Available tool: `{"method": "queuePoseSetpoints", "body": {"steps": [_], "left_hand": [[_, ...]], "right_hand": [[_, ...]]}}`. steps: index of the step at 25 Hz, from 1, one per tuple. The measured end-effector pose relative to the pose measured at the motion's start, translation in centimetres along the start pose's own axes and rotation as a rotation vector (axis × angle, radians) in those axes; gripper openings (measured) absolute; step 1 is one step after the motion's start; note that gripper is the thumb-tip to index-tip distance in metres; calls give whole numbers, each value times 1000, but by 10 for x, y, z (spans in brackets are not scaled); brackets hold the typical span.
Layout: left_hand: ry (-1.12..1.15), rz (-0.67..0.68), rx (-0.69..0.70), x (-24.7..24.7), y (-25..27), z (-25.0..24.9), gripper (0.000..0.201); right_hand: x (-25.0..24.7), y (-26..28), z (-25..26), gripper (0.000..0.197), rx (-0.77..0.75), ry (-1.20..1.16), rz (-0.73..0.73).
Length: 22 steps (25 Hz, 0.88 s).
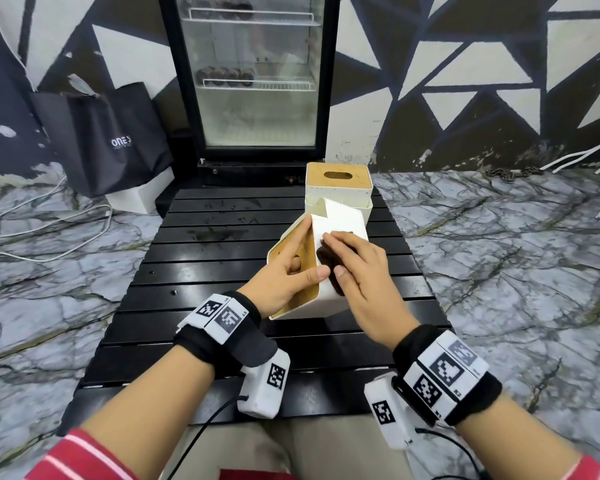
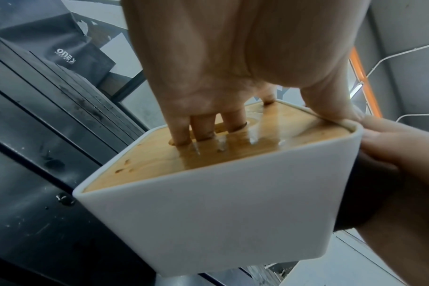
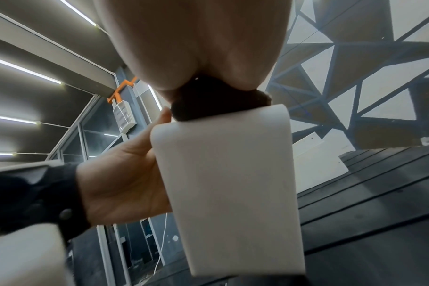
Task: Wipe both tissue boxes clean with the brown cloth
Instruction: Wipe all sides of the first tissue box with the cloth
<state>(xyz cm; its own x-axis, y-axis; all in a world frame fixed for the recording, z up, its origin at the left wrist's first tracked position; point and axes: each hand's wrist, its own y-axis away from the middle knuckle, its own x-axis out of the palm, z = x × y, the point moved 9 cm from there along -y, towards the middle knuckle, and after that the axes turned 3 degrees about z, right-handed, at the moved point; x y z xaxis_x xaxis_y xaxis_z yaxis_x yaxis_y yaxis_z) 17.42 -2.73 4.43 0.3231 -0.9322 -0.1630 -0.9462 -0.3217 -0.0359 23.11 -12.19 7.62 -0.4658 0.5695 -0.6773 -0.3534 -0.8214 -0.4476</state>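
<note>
My left hand (image 1: pixel 309 268) holds a white tissue box (image 1: pixel 343 216) tilted above the black slatted table (image 1: pixel 205 271). Its wooden lid (image 1: pixel 303 249) faces left. Three fingers (image 2: pixel 203 127) sit in the lid's slot and the thumb lies on the rim. My right hand (image 1: pixel 347 254) holds the bunched brown cloth (image 1: pixel 326 258) against the box's white side, with the thumb at the cloth's edge. The cloth (image 3: pixel 208 102) shows under the palm in the right wrist view. The second tissue box (image 1: pixel 338 192) stands upright at the table's far end, untouched.
A glass-door fridge (image 1: pixel 257 81) stands just behind the table. A black bag (image 1: pixel 118 140) leans on a white box (image 1: pixel 142 199) at the back left. White cables (image 1: pixel 49 220) run across the marble floor on the left. The table's left half is bare slats.
</note>
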Motion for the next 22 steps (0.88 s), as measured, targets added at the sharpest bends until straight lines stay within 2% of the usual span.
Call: {"method": "queuePoseSetpoints", "body": {"steps": [3,6,16,22], "left_hand": [[20,9,-7,1,1,-1,82],[13,1,-12,2,3,0,88],[55,39,-21,6,6,-2,82],[24,58,-61,4,5,3,81]], "right_hand": [[0,8,5,45,-30,-12,-19],[0,-5,2,44,5,-9,15],[-9,-43,-10,48,9,96,20],[-19,-56,-20,42,6,111,11]]}}
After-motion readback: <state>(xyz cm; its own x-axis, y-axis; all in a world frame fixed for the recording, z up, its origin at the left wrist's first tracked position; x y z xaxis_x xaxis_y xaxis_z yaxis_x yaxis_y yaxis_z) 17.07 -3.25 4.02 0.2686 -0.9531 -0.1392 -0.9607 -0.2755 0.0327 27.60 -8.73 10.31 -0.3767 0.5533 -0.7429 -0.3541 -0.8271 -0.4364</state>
